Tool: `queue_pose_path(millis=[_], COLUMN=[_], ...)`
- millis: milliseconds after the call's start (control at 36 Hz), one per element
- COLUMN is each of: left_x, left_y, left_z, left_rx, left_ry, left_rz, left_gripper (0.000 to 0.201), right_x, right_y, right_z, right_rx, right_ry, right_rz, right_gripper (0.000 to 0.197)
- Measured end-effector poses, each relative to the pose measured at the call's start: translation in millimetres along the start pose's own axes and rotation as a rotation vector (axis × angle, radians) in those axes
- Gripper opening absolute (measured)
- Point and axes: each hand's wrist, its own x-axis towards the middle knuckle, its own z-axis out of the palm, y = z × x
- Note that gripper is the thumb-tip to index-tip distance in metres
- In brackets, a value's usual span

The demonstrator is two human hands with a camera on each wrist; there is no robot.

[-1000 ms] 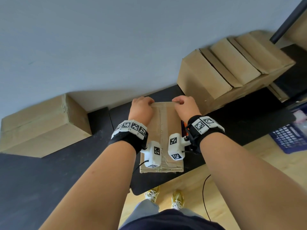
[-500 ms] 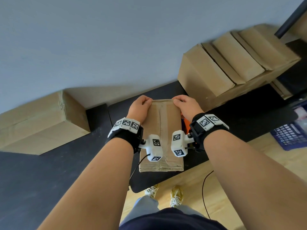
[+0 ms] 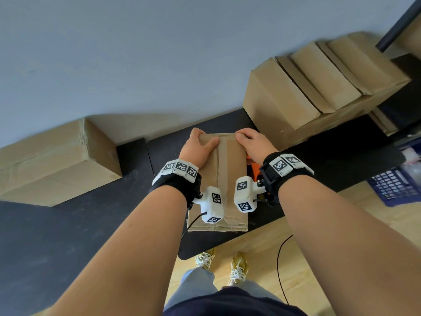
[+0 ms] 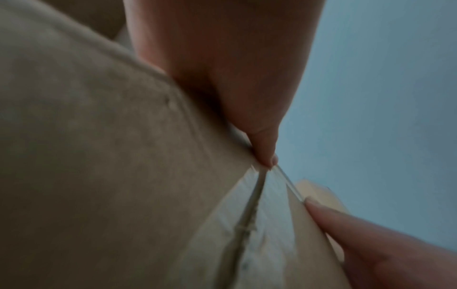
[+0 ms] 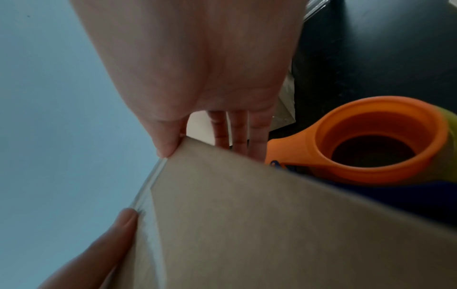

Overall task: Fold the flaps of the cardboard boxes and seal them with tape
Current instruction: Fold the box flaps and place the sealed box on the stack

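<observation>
Already the small box (image 3: 224, 179) has flaps folded and tape (image 3: 222, 169) along its seam; both hands, left hand (image 3: 197, 148) and right hand (image 3: 252, 142), grasp its far edge, pressing the tape end; open boxes (image 3: 319, 87) beside it remain unsealed.

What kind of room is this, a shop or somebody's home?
Probably a small packing or storeroom area, not a shop floor: plain brown cardboard boxes stacked on a black work table against a bare wall, and an orange tape dispenser beside the box being sealed.
</observation>
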Motion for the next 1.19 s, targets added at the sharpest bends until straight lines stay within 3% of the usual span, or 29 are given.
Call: queue_pose_path(millis=[306,555,778,861,917,1055,1194], left_x=[3,-22,-80,-99,-108,-123,-132], left_y=[2,-4,-38,-51,-58,-61,-75], left_z=[5,1,-31,-36,-37,-47,-75], left_rx=[0.16,0.207,0.299,0.238,0.216,0.189,0.127], left_ry=[0.054,0.139,0.458,0.43,0.378,0.394,0.509], left_rz=[0.008,-0.019,-0.167,-0.349,-0.398,-0.372,-0.326], left_gripper=[0.048,0.07,0.056,0.054,0.053,0.058,0.053], right_x=[3,-7,-25,-32,-39,-54,-71], right_y=[0,-1,0,2,2,-7,-26], right_z=[5,11,27,31,34,47,63], right_rx=[-0.126,-0.167,-0.272,-0.284,-0.263,-0.225,-0.166], right_ry=[0.134,0.144,0.174,0.174,0.189,0.257,0.265], right_rz=[-0.084,-0.026,0.03,0.042,0.044,0.005,0.001], right_gripper=[0.024,0.026,0.033,0.034,0.034,0.03,0.027])
